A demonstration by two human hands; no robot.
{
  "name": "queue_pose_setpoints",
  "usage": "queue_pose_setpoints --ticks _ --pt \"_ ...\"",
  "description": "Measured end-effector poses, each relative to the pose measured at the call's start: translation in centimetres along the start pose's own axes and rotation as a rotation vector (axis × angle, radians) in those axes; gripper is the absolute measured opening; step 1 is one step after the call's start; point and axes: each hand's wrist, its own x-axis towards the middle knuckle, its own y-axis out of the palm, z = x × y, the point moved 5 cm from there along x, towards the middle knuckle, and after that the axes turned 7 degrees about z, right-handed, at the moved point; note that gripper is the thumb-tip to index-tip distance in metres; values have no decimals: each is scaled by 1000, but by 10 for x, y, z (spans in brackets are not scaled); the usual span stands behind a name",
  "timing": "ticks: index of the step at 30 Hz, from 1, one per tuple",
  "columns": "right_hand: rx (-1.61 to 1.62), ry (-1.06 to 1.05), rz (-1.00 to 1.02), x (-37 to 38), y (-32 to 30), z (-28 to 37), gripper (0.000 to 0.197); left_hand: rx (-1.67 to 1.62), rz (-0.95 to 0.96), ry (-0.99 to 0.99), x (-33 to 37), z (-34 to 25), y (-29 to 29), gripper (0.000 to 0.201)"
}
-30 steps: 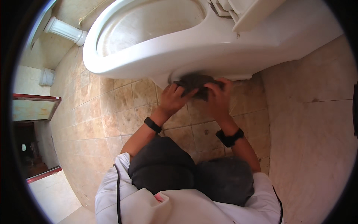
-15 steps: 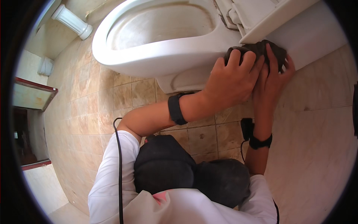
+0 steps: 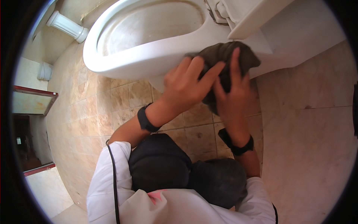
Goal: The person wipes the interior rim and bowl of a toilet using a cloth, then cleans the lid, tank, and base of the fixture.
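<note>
A dark grey-brown cloth (image 3: 220, 54) lies bunched against the outer side of the white toilet bowl (image 3: 134, 56), below the raised seat. My left hand (image 3: 188, 84) has its fingers curled over the cloth's left part. On its right part, my right hand (image 3: 233, 95) grips with the index finger stretched along the fabric; this hand is slightly blurred. Both hands are close together, and the cloth's lower end hangs between them. The palms and some fingertips are hidden.
The raised toilet seat (image 3: 257, 18) slants out above the cloth. A white pedestal column (image 3: 67, 26) stands at the far left, with a white bucket (image 3: 45, 71) near the wall. Brown tiles (image 3: 199, 140) cover the floor before my knees (image 3: 160, 160). A pale wall (image 3: 305, 149) rises on the right.
Both hands have moved left and slightly nearer along the toilet's side, bringing the cloth with them. The cloth now looks more spread out, and its lower end hangs down.
</note>
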Motion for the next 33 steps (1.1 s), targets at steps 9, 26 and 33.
queue_pose_setpoints --ticks 9,26,33 --pt "-138 -21 346 -47 91 -54 66 216 1 187 -79 34 39 36" --pt "-347 136 -63 -47 -11 -226 85 -141 -16 398 42 -98 125 8" --pt "-165 136 -139 -41 82 -214 95 -56 -55 399 -21 -24 101 10"
